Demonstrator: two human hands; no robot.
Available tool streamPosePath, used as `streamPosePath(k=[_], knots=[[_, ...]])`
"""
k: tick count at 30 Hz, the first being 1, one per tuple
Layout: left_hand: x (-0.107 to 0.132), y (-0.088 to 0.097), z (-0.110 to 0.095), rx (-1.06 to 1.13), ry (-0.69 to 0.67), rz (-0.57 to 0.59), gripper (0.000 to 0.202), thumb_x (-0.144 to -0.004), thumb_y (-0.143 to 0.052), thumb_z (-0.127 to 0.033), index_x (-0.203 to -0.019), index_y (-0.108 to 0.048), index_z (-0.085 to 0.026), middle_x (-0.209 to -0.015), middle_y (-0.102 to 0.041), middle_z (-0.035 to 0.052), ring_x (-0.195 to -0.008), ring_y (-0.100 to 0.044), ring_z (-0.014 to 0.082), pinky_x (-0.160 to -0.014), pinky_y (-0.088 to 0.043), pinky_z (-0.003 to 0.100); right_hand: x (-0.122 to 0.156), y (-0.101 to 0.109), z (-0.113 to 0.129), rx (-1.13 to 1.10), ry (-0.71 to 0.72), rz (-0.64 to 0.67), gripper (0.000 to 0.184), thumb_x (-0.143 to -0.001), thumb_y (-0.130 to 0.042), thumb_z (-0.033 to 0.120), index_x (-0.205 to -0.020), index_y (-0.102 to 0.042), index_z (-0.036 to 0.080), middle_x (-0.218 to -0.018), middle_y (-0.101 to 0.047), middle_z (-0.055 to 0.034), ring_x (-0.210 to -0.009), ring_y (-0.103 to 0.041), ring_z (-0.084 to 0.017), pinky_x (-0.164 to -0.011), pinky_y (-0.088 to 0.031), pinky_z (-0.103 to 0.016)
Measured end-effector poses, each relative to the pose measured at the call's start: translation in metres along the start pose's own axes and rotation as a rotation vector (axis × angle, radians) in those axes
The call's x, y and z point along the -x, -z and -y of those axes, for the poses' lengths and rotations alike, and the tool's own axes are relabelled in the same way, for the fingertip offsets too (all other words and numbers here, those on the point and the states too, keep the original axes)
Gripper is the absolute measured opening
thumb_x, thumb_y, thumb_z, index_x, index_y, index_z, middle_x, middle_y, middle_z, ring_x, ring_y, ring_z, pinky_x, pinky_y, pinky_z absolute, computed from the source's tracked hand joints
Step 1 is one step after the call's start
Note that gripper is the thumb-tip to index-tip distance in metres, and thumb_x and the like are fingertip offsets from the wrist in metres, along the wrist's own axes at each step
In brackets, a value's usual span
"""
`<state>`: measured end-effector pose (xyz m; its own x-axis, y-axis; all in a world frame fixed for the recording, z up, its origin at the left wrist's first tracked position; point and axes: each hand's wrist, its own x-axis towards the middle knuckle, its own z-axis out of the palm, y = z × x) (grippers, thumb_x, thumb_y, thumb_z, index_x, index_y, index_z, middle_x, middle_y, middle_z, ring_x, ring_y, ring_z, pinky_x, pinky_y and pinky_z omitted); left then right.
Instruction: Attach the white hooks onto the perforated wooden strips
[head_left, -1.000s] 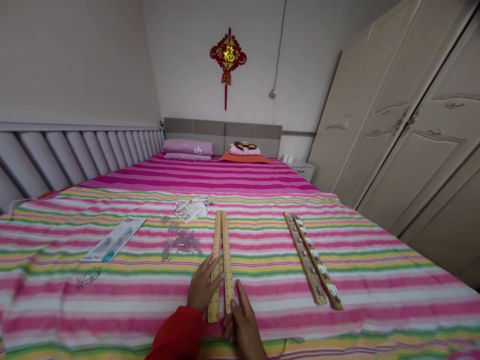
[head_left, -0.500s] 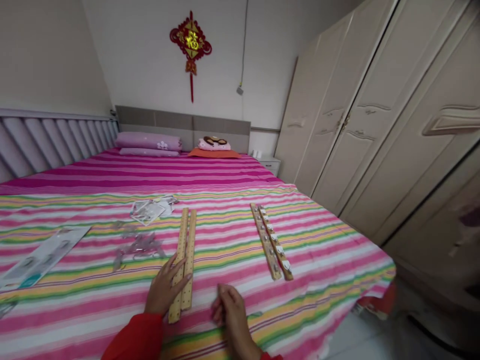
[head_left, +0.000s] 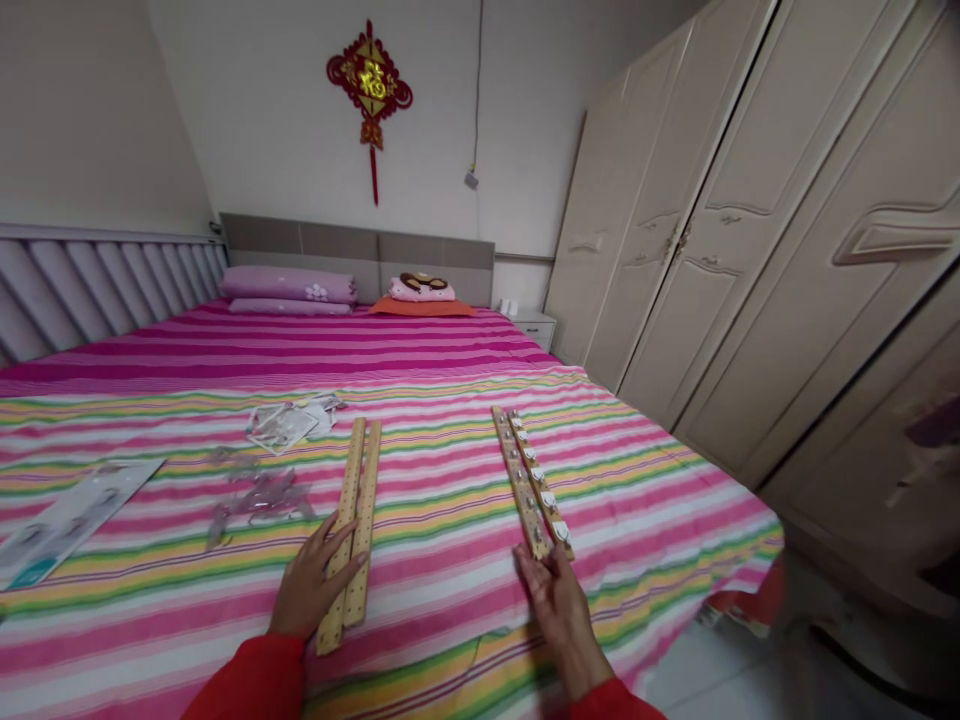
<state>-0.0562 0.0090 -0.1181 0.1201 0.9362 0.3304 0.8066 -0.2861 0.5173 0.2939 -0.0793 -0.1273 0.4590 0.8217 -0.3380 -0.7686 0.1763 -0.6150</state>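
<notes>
Two wooden strips with rows of small holes (head_left: 363, 520) lie side by side on the striped bedspread. My left hand (head_left: 311, 578) rests across their nearer part, its fingers spread over the wood. To the right are two more strips: one carries small metal fittings (head_left: 519, 475), the other a row of white pieces (head_left: 538, 478). My right hand (head_left: 559, 608) is at the near ends of this pair, palm partly turned up and fingers apart. The fingertips seem to touch the ends; I cannot see a grip on them.
Crumpled clear plastic pieces (head_left: 262, 497) lie left of the holed strips, with flat packets (head_left: 289, 422) behind them. A long packaged card (head_left: 75, 520) sits farther left. Pillows (head_left: 289, 285) are at the headboard. A wardrobe (head_left: 675, 240) stands along the right side.
My right hand has moved right, from beside the holed strips to the near ends of the fitted strips, and its fingers have opened. My left hand stays on the holed strips. The view has shifted slightly.
</notes>
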Motion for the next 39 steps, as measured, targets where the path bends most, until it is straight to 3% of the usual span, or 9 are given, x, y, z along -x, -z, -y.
streamPosePath(k=[4,8,15,21,24,26,30,33,39], knots=[[0.001,0.000,-0.001,-0.004,0.013,-0.024,0.043,-0.078,-0.053,-0.049,-0.119,-0.060,-0.035,-0.139,-0.048,0.0006,-0.120,-0.050,0.0263,-0.096,-0.044,0.043,-0.018,0.005,0.004,-0.080,-0.061,0.089,0.027,-0.063,-0.080,0.027,-0.082,-0.063,0.016,-0.081,-0.072,-0.0043,-0.080,-0.070,-0.018,-0.072,-0.060,-0.026],[0.004,0.000,-0.004,0.041,0.001,-0.036,0.043,-0.078,-0.056,-0.047,-0.118,-0.061,-0.033,-0.138,-0.049,0.0018,-0.121,-0.050,0.0248,-0.100,-0.041,0.043,-0.022,0.004,0.009,-0.090,-0.208,0.153,0.020,-0.067,-0.076,0.022,-0.082,-0.068,0.011,-0.080,-0.072,-0.0075,-0.071,-0.069,-0.015,-0.063,-0.059,-0.020],[0.007,0.001,-0.009,0.117,0.040,-0.051,0.042,-0.077,-0.058,-0.044,-0.117,-0.061,-0.032,-0.139,-0.047,0.0029,-0.123,-0.047,0.0243,-0.103,-0.037,0.045,0.007,-0.014,-0.009,-0.174,-0.420,0.259,0.014,-0.072,-0.071,0.011,-0.086,-0.068,0.012,-0.080,-0.070,-0.0064,-0.071,-0.067,-0.013,-0.061,-0.057,-0.019],[0.013,0.000,-0.015,0.411,0.161,-0.169,0.039,-0.080,-0.053,-0.044,-0.112,-0.063,-0.023,-0.134,-0.050,0.0078,-0.126,-0.044,0.0238,-0.108,-0.033,0.043,0.042,-0.072,-0.052,-0.111,-0.548,0.469,0.019,-0.076,-0.070,0.017,-0.094,-0.066,0.014,-0.083,-0.069,-0.0062,-0.069,-0.065,-0.013,-0.057,-0.056,-0.022],[0.021,0.001,-0.027,0.619,0.292,-0.274,0.046,-0.083,-0.048,-0.048,-0.119,-0.056,-0.020,-0.130,-0.051,0.0105,-0.122,-0.047,0.0226,-0.099,-0.043,0.038,0.052,-0.113,-0.073,-0.077,-0.573,0.534,0.018,-0.072,-0.074,0.018,-0.088,-0.066,0.014,-0.078,-0.069,-0.0048,-0.064,-0.063,-0.012,-0.054,-0.053,-0.020],[0.023,0.005,-0.037,0.727,0.342,-0.287,0.055,-0.082,-0.050,-0.049,-0.129,-0.046,-0.021,-0.125,-0.051,0.0113,-0.110,-0.054,0.0209,-0.084,-0.051,0.033,0.056,-0.139,-0.090,0.009,-0.551,0.595,0.021,-0.069,-0.076,0.021,-0.086,-0.066,0.015,-0.075,-0.068,-0.0029,-0.061,-0.062,-0.010,-0.053,-0.051,-0.018],[0.013,0.018,-0.054,0.794,0.387,-0.380,0.078,-0.073,-0.062,-0.049,-0.139,-0.030,-0.022,-0.098,-0.054,0.0051,-0.076,-0.058,0.0133,-0.066,-0.053,0.028,0.065,-0.180,-0.124,0.171,-0.484,0.696,0.025,-0.064,-0.080,0.027,-0.080,-0.068,0.013,-0.064,-0.065,-0.0003,-0.046,-0.053,-0.007,-0.042,-0.042,-0.015],[-0.003,0.030,-0.057,0.807,0.423,-0.450,0.088,-0.068,-0.067,-0.051,-0.139,-0.026,-0.020,-0.085,-0.052,0.0007,-0.062,-0.055,0.0109,-0.056,-0.050,0.025,0.069,-0.198,-0.145,0.256,-0.432,0.748,0.025,-0.063,-0.079,0.031,-0.075,-0.068,0.012,-0.053,-0.058,0.0028,-0.041,-0.046,-0.005,-0.038,-0.036,-0.014],[-0.023,0.044,-0.035,0.928,0.514,-0.472,0.078,-0.076,-0.049,-0.063,-0.137,-0.030,-0.018,-0.065,-0.048,-0.0051,-0.042,-0.045,0.0086,-0.039,-0.037,0.022,0.059,-0.210,-0.166,0.391,-0.362,0.803,0.038,-0.065,-0.076,0.037,-0.092,-0.071,0.011,-0.059,-0.061,0.0002,-0.044,-0.049,-0.007,-0.039,-0.034,-0.016]])
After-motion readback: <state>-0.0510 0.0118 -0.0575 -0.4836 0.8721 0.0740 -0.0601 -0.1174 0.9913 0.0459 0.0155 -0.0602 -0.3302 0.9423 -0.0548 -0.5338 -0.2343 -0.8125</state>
